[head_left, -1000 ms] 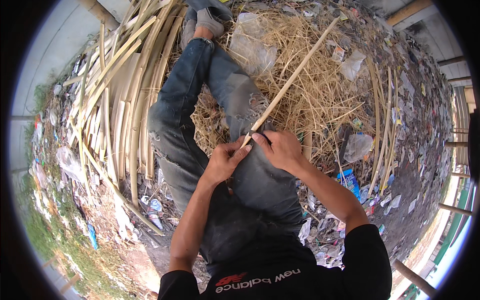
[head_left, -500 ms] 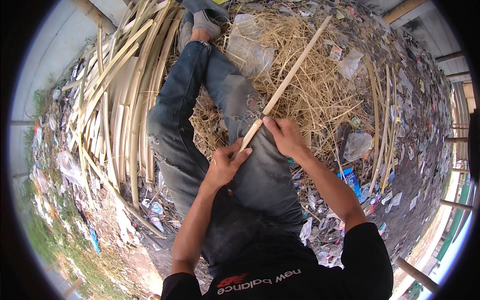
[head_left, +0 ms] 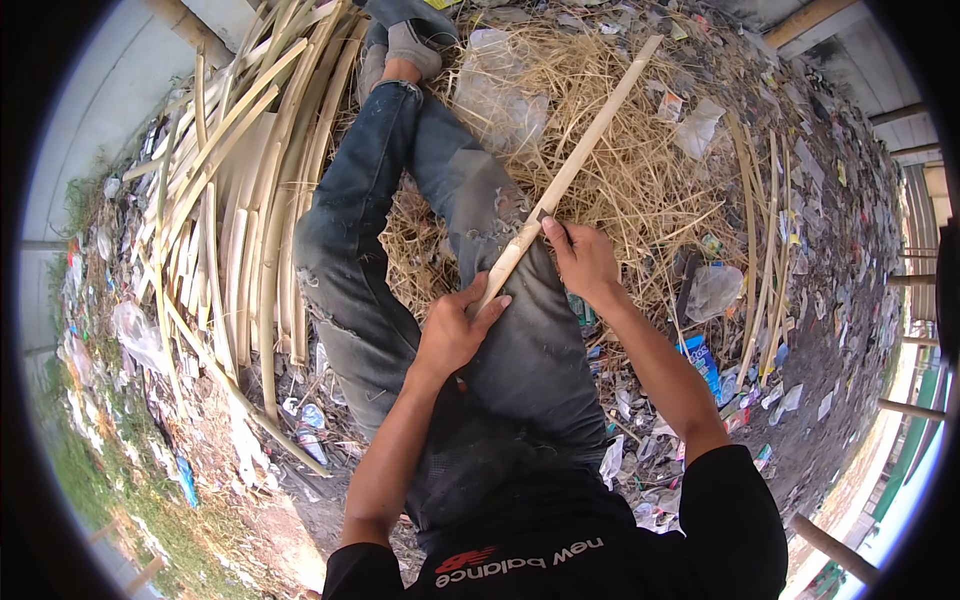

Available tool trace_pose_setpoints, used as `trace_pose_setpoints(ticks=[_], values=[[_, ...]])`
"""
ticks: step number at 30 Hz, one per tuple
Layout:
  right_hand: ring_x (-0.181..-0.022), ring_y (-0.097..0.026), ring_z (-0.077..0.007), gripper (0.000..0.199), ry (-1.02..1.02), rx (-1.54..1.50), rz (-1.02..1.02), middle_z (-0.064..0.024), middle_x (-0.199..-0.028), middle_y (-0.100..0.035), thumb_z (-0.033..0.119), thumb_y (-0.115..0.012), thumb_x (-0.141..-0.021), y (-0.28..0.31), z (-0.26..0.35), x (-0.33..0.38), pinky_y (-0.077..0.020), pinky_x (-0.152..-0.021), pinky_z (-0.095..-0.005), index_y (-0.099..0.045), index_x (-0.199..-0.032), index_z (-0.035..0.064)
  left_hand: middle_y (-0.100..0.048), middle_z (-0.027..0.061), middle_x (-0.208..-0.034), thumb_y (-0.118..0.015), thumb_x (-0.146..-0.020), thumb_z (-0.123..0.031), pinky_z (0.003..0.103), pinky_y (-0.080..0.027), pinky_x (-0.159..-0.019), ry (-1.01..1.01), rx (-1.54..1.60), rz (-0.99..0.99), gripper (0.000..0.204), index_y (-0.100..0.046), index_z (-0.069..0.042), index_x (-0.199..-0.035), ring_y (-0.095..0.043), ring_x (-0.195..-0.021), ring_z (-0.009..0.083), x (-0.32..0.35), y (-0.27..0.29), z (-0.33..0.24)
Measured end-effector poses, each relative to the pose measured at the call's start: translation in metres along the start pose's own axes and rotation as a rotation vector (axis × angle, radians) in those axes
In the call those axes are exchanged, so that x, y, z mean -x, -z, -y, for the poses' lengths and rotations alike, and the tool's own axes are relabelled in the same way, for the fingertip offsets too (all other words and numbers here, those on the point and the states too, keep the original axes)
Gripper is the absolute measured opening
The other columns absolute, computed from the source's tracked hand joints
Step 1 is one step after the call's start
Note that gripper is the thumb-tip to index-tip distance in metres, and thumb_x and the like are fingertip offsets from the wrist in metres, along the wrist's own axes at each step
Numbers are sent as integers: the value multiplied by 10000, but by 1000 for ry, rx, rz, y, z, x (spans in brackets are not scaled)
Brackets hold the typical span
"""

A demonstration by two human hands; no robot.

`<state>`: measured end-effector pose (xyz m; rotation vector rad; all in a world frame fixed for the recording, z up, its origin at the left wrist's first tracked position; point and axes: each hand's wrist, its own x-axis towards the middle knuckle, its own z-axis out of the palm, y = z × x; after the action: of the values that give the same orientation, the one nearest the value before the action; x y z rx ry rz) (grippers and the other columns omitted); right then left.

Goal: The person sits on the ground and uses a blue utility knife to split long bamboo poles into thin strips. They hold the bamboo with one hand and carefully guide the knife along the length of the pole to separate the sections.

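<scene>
Head view, looking down: you sit on the ground with your legs [head_left: 400, 220] in torn blue jeans stretched away from you, one crossed over the other. A long pale bamboo strip [head_left: 575, 165] lies slanted across your right thigh, its far end pointing up and to the right over a heap of dry straw [head_left: 640, 180].

Your left hand [head_left: 455, 335] is curled around the strip's near end, thumb on top, its grip clamped on the strip. Your right hand [head_left: 585, 260] sits just beyond it, further up the strip, with fingers pressed against the strip's edge; something dark shows under that hand, but you cannot tell what it is. The right grip is closed against the strip.

To your left, a stack of curved split bamboo slats [head_left: 240, 200] fans out on the ground. A clear plastic bag [head_left: 495, 95] lies on the straw by your knee. Scraps of litter [head_left: 800, 200] cover the dirt to your right.
</scene>
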<state>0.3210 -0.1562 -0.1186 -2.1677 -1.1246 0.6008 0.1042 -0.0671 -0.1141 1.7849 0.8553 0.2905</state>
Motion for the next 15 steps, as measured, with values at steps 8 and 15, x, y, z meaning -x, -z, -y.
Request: trace_pose_setpoints(ticks=[8,15], values=[[-680,-661,-463,605,24,103,72,-245,-667,-641,518,-498,-1062,0,12,13,-505,-628,-536,-701,-836,-5,-665,254,-1332,-770,-940,-349,381,-518,-1026,43,-30,41,592,-638,85,-1320,-683,-1207,353,-2,3,-6],[-586,-575,-270,542,-62,-161,133,-146,-610,-571,443,-488,-1091,18,-3,10,-444,-604,-423,-691,-870,-9,-703,247,-1254,-777,-934,-366,403,-543,-968,89,-150,50,595,-648,40,-1349,-730,-1101,358,11,17,-14]])
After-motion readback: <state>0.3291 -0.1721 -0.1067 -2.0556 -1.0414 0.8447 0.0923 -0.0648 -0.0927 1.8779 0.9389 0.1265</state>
